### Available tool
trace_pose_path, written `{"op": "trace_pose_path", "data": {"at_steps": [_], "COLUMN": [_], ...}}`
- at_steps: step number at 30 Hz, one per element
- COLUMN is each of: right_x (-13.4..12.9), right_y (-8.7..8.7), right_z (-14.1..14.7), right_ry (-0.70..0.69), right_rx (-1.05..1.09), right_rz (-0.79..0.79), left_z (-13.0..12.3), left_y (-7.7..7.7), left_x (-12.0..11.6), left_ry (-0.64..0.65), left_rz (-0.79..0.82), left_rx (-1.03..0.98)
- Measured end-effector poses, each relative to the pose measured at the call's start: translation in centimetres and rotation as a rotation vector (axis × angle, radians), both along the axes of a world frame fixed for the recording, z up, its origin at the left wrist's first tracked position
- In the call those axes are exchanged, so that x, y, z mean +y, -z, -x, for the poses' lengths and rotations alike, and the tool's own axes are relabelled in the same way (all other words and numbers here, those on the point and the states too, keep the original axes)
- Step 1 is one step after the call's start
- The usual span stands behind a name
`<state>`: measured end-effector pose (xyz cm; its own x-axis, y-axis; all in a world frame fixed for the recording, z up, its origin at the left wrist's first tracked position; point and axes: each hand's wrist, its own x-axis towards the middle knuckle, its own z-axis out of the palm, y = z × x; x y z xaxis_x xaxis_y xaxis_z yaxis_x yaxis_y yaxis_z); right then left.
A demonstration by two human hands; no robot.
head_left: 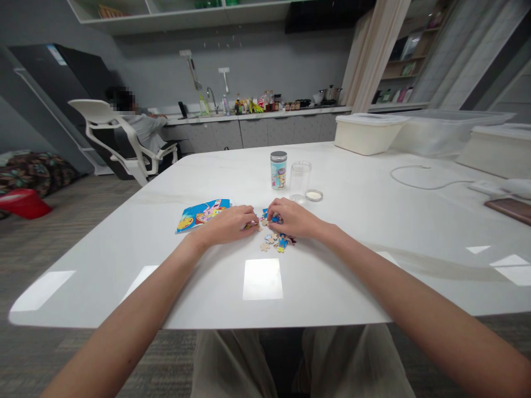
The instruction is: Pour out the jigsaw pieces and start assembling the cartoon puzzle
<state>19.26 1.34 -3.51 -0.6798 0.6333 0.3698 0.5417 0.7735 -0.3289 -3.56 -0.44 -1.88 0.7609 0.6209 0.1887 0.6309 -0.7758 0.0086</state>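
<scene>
The person's two hands meet over a small heap of jigsaw pieces (271,239) on the white surface (307,287), roughly midway between its left and right sides and fairly close to the person. The left hand (236,224) lies palm down at the left side of the pieces, its fingers curled inward with a bit of coloured puzzle showing by the fingertips; whether they pinch a piece cannot be told. The right hand (292,217) arches over the heap from the other side, fingers bent down, blue pieces showing beneath it; its grip on any one piece cannot be made out either. Between the hands and just below the right one, the loose pieces lie scattered, some blue and patterned, others plain tan.

A blue cartoon picture sheet (201,214) lies beside the left hand, partly behind it. Beyond the hands stands a jar with a printed label (278,172) under a silver lid, and just right of it a see-through jar (299,182), with a round lid (314,195) flat at its foot. Farther right lie a thin cable (415,187) and a phone (510,210). At the left, another person (145,131) sits in a white-framed chair (94,112).
</scene>
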Motion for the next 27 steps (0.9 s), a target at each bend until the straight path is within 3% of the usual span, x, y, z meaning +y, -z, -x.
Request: {"op": "trace_pose_path", "data": {"at_steps": [6, 15, 27], "right_x": [-0.2, 0.3, 1.0], "right_y": [-0.3, -0.1, 0.5], "right_z": [0.2, -0.1, -0.1], "right_ry": [0.053, 0.313, 0.278], "right_rx": [0.047, 0.145, 0.056], "right_rz": [-0.032, 0.011, 0.018], "left_z": [-0.1, -0.6, -1.0], "left_y": [-0.5, -0.3, 0.1], "left_x": [-0.5, -0.7, -0.6], "left_ry": [0.012, 0.029, 0.025], "left_rz": [0.089, 0.073, 0.095], "left_rx": [-0.043, -0.049, -0.083]}}
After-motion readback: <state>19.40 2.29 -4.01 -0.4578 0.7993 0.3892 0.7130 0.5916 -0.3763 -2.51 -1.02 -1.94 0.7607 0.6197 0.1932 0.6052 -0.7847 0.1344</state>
